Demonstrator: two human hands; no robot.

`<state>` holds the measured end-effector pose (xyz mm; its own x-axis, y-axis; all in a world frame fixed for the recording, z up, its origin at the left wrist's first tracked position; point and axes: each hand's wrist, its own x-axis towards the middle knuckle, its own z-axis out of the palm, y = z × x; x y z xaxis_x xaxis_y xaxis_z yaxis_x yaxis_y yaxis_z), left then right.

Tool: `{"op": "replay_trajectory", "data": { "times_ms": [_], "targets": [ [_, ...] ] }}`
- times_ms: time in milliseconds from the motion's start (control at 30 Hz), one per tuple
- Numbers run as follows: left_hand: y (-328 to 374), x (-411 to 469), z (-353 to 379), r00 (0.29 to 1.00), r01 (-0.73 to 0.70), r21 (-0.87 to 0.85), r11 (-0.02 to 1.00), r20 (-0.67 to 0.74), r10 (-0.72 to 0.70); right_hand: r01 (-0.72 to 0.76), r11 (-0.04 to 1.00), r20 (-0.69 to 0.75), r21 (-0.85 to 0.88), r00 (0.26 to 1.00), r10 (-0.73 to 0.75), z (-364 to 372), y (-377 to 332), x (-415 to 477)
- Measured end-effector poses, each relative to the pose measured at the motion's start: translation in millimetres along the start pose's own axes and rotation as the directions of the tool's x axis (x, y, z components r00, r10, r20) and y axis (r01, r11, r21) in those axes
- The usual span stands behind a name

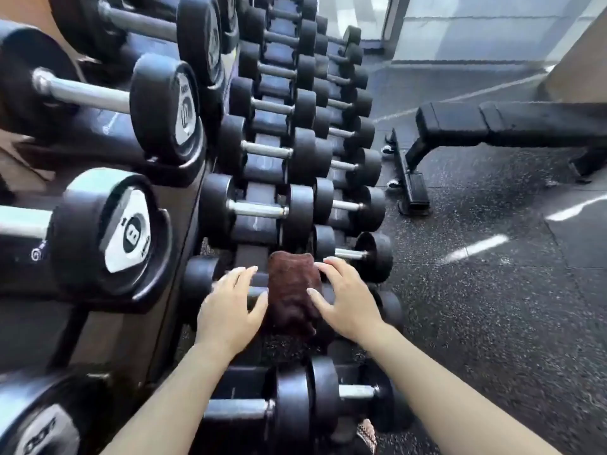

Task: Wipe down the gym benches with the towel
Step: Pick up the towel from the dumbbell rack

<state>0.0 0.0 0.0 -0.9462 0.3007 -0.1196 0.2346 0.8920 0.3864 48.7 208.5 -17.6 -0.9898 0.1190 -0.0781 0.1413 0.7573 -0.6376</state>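
Observation:
A dark brown towel [290,290] lies draped over a dumbbell on the middle tier of the rack, low in the centre of the head view. My left hand [231,307] hovers just left of the towel, fingers spread, thumb near its edge. On the towel's right side is my right hand [345,298], fingers apart, thumb touching the cloth. Neither hand has closed on the towel. A black padded gym bench [492,121] stands on the floor at the upper right, well away from both hands.
A three-tier rack of black dumbbells [262,152] fills the left and centre, its nearest dumbbell [295,402] between my forearms. Speckled rubber floor [492,307] with white lines lies to the right. A window wall and a beige column stand behind the bench.

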Motion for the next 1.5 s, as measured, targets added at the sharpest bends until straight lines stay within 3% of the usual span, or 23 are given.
{"op": "replay_trajectory", "data": {
  "times_ms": [200, 433, 700, 933, 1067, 1233, 1400, 1500],
  "targets": [
    [-38, -13, 37, 0.986, 0.168, -0.045, 0.985, 0.023, -0.167, 0.003, 0.999, 0.092, -0.038, 0.996, 0.001, 63, 2, 27],
    [-54, -7, 61, 0.974, 0.223, -0.097, 0.970, 0.050, -0.219, -0.047, 0.991, 0.023, -0.123, 0.998, 0.050, 104, 5, 44],
    [-62, 4, 61, 0.971, 0.234, -0.150, 0.961, 0.079, -0.224, -0.252, 0.937, 0.079, -0.243, 0.957, 0.278, 137, -11, 54],
    [-43, 6, 66, 0.972, 0.219, -0.192, 0.957, 0.128, -0.197, -0.280, 0.943, 0.064, -0.182, 0.953, 0.296, 133, -7, 46],
    [-32, 4, 68, 0.971, 0.230, -0.197, 0.953, 0.115, -0.211, -0.261, 0.963, 0.035, -0.061, 0.964, 0.264, 118, 0, 30],
    [-6, -4, 74, 0.983, 0.104, -0.191, 0.976, 0.168, -0.071, -0.423, 0.872, -0.042, 0.247, 0.894, 0.446, 85, 29, -34],
    [54, -26, 81, 0.957, -0.125, -0.155, 0.980, 0.240, 0.160, -0.552, 0.774, -0.142, 0.311, 0.778, 0.612, 36, 61, -129],
    [116, -58, 94, 0.881, -0.328, -0.163, 0.931, 0.302, 0.363, -0.586, 0.730, -0.184, 0.352, 0.721, 0.668, 3, 81, -195]
  ]
}}
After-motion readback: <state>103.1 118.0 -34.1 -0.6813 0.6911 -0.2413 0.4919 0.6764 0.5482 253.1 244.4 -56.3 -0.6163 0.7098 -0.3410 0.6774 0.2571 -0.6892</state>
